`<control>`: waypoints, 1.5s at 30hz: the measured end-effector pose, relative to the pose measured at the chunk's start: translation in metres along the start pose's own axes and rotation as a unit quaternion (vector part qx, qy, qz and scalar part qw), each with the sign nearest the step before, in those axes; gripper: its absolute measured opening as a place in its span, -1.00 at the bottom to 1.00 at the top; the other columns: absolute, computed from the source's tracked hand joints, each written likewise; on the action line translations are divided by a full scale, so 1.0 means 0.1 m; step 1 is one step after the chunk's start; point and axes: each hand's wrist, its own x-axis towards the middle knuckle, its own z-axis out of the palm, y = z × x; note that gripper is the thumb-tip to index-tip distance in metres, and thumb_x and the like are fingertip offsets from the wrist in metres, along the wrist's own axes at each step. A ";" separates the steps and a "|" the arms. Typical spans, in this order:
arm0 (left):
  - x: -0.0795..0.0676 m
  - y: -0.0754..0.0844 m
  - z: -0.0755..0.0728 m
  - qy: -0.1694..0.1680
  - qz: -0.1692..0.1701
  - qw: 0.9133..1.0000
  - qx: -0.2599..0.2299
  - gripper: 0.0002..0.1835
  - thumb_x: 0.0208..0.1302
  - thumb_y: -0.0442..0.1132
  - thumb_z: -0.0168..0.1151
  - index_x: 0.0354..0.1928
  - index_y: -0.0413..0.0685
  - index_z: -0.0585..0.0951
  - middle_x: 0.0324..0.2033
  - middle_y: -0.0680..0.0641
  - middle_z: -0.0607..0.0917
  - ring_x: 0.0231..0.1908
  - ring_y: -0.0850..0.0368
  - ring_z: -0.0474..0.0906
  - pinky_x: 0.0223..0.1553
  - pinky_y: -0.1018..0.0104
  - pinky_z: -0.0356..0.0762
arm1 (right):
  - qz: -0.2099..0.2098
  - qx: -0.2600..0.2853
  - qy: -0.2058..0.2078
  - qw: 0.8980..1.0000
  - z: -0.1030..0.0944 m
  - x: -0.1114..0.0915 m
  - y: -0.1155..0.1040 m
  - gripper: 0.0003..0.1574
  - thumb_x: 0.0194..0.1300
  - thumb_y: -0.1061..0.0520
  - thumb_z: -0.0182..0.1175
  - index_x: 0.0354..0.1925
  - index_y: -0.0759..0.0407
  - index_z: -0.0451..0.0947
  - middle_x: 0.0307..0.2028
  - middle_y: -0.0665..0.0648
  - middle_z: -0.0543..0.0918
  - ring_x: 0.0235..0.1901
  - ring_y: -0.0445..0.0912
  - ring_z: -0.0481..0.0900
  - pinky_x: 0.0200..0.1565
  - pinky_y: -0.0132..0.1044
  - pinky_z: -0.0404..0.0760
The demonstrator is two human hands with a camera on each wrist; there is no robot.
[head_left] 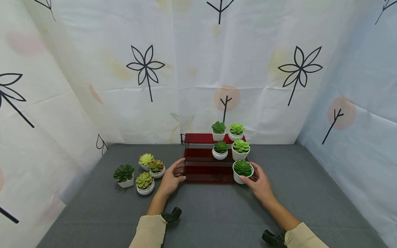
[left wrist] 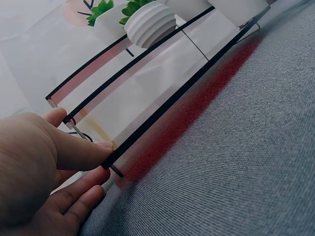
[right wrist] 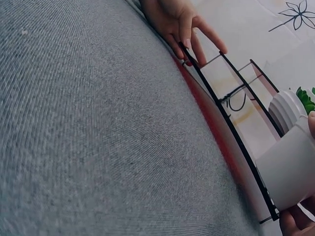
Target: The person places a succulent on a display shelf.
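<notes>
The right hand (head_left: 260, 183) is gripping an upright potted succulent (head_left: 243, 169). The left hand (head_left: 171, 177) is pinching a shelf (head_left: 206, 175) running lengthwise left-right.

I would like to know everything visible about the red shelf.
The red shelf has three stepped, glossy, plastic-looking tiers on a thin, wire-like frame. It stands upright on the grey cloth. The left hand grips its left end. White pots occupy its right side: two on top, two midway, one below, held by the right hand.
</notes>
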 end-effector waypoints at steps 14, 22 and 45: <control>0.00 0.00 0.00 -0.003 0.003 1.000 -0.005 -0.26 0.15 -0.67 0.18 0.40 -0.18 0.33 0.18 -0.44 0.44 0.13 -0.40 0.40 0.18 -0.22 0.30 | -0.006 0.002 0.005 1.000 0.04 0.01 0.01 -0.09 0.20 0.32 0.34 0.38 0.43 0.10 0.30 0.45 0.31 0.27 0.18 0.32 0.01 -0.58 0.39; 0.00 0.01 0.00 -0.003 0.002 1.000 -0.006 -0.26 0.15 -0.67 0.18 0.40 -0.18 0.33 0.19 -0.45 0.44 0.14 -0.41 0.39 0.19 -0.22 0.28 | -0.011 0.010 0.004 1.000 0.03 0.01 0.02 -0.09 0.20 0.32 0.34 0.39 0.44 0.10 0.30 0.46 0.32 0.28 0.18 0.32 -0.03 -0.65 0.36; 0.00 -0.01 0.00 -0.003 0.003 1.000 -0.007 -0.27 0.15 -0.66 0.19 0.39 -0.17 0.34 0.19 -0.44 0.44 0.13 -0.40 0.40 0.17 -0.22 0.30 | -0.013 0.003 -0.001 1.000 0.01 0.00 0.00 -0.03 0.20 0.30 0.34 0.42 0.41 0.04 0.33 0.45 0.27 0.30 0.19 0.28 0.20 -0.12 0.39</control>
